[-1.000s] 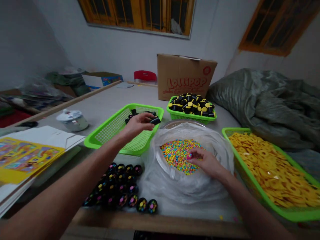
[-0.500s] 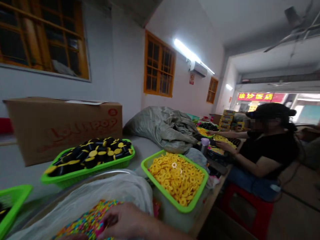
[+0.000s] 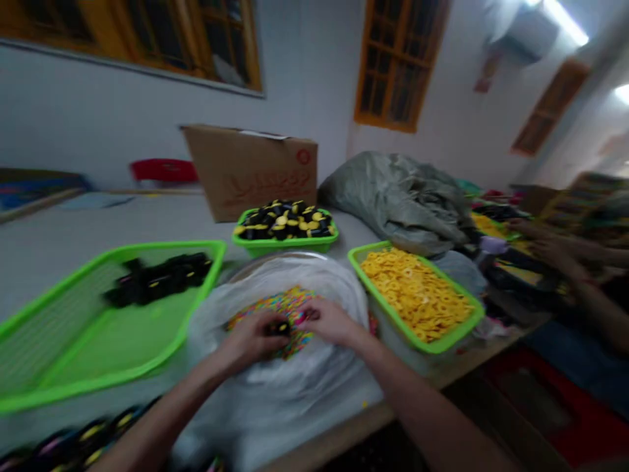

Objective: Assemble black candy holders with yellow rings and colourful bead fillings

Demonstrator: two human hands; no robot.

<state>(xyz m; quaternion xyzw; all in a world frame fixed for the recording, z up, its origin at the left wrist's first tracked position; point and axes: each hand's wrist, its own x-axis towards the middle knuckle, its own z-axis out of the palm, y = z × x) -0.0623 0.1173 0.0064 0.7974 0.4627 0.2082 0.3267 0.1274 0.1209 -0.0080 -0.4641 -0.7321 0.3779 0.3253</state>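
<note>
In the head view my left hand point(image 3: 258, 335) is closed around a small black piece point(image 3: 281, 327) with a bit of yellow at its end. Just to its right, my right hand point(image 3: 330, 320) pinches a small pink thing point(image 3: 300, 318), too blurred to name exactly. Both hands are over a heap of tiny multicoloured candy-like bits point(image 3: 295, 298). The heap lies on a whitish plastic sheet point(image 3: 339, 278) spread in a round metal basin point(image 3: 314, 255), whose rim shows at the back.
Left stands a green basket point(image 3: 98, 357) with several black pieces. Behind are a green basket point(image 3: 285, 247) of black-and-yellow pieces and a carton point(image 3: 250, 174). Right, a green basket point(image 3: 356, 255) holds yellow rings near a grey sack point(image 3: 398, 196). A co-worker's arm point(image 3: 584, 282) is at far right.
The view has swung left and down, bringing both hands and the left basket into fuller sight. The pink thing stays in my right hand; my left was mostly out of frame before.
</note>
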